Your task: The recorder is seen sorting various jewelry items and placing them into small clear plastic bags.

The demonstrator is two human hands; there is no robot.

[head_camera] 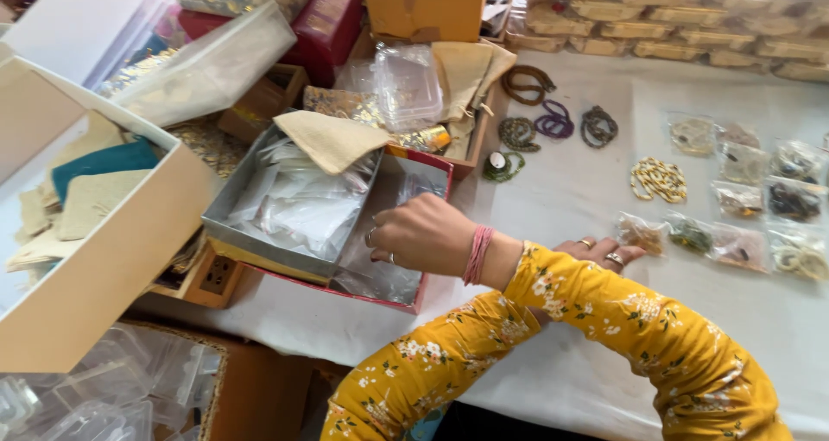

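My right hand crossed over to the red-edged box, fingers curled into the clear plastic pouches lying inside; whether they pinched one, I couldn't tell. Those pouches looked feather-light, limp and slick, so I judged a corner pinch best. My left hand rested flat, fingers spread, on the white tablecloth, beside a small filled packet.

We reach into a box of clear bags

Our right hand is inside the red box; our left hand rests flat on the white table.
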